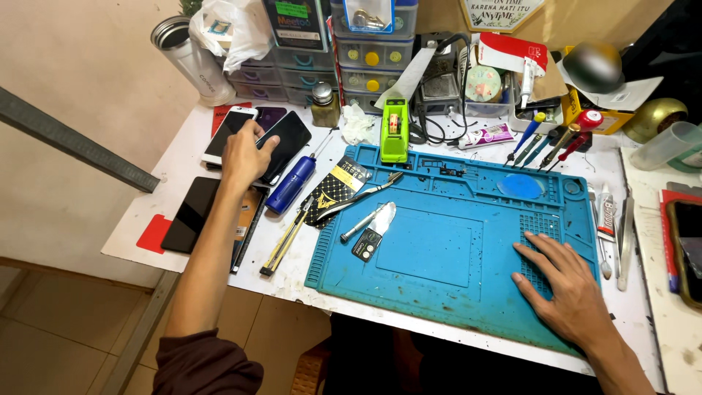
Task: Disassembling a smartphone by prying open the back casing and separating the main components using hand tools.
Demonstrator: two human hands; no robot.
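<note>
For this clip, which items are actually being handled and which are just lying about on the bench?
In hand:
- left hand resting on a black phone, beside a white phone
- right hand flat on the blue work mat

Lying about:
- green tape dispenser
- blue bottle
- pliers
- screwdrivers
- dark phone

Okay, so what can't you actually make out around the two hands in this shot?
Head view only:
- Left hand covers part of the black phone; whether the fingers grip or only rest on it is hidden.
- White phone: lower end behind that hand.
- Right hand lies flat on the blue mat, hiding what's under the palm.
- Phone at right edge is cut off.
</note>
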